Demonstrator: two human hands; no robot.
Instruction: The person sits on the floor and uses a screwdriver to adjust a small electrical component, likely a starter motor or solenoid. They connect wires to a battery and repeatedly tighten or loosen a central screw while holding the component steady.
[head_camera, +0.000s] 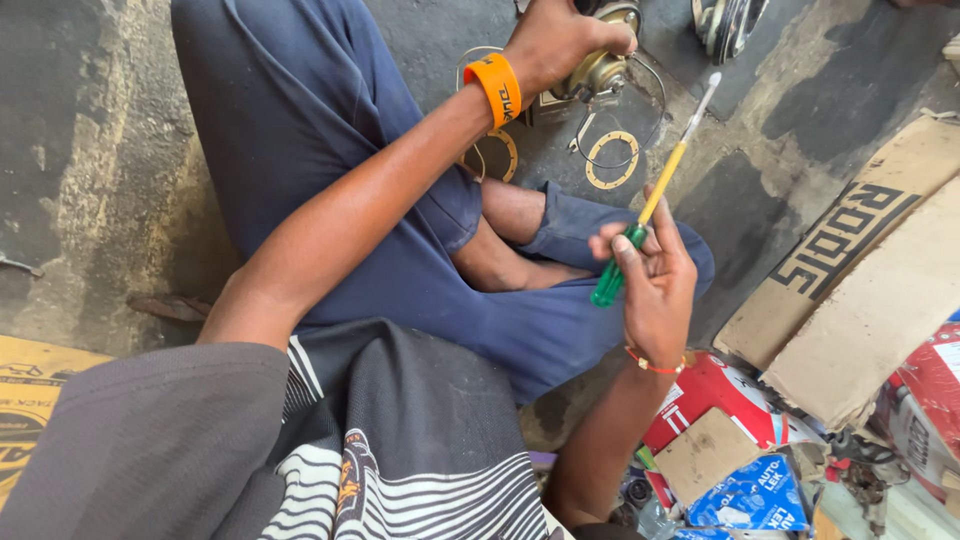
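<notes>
The left hand (560, 40) is closed over one brass-coloured metal part (600, 68) on the floor (90, 150). The right hand (655, 285) pinches one green-and-yellow screwdriver (650, 200), whose long axis slants up and away, its tip just right of the part. Two ring gaskets (612, 160) lie between both hands.

Seated cross-legged on a grey concrete floor (90, 150). Left hand (555, 40), orange wristband (497, 88) above it, closed over a brass-coloured round part (600, 70). Right hand (655, 280) wrapped around a green-and-yellow screwdriver (645, 210), tip tilted up and away. Flat ring gasket (612, 160) lying near the part. Torn cardboard (860, 290) at right.
</notes>
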